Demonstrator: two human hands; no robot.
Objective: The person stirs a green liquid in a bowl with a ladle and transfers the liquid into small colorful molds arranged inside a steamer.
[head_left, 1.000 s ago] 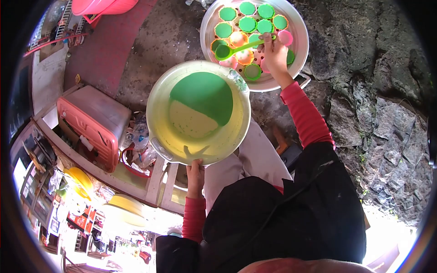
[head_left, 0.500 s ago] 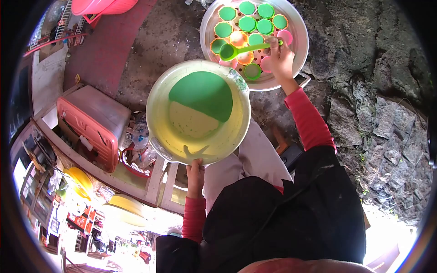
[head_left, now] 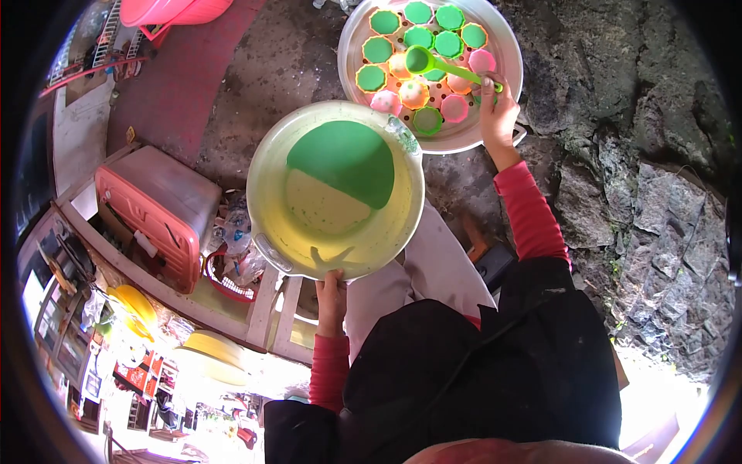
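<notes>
My left hand (head_left: 331, 298) is closed on the near rim of a pale yellow basin (head_left: 267, 197), which is tipped so that green batter (head_left: 348, 166) pools toward its far side. Between the fingers of my right hand (head_left: 498, 116) is the handle of a bright green spoon (head_left: 456, 71). The spoon's bowl hangs over flower-shaped moulds standing in a round metal steamer tray (head_left: 506, 46). Several moulds hold green batter, such as this orange-rimmed mould (head_left: 371, 78). Others look unfilled, among them a pink mould (head_left: 454, 108) and an orange mould (head_left: 414, 94).
A rough stone wall (head_left: 618, 193) runs along the right. To the left lie a pink-lidded storage box (head_left: 154, 216) and a red basket (head_left: 228, 278) with plastic bags. At the top left is a pink tub (head_left: 174, 11). Yellow basins (head_left: 212, 356) sit at lower left.
My right hand has shifted right and slightly toward me. The spoon's bowl has moved from the tray's near-left side up and right, over the middle moulds. My left hand and the basin have hardly moved.
</notes>
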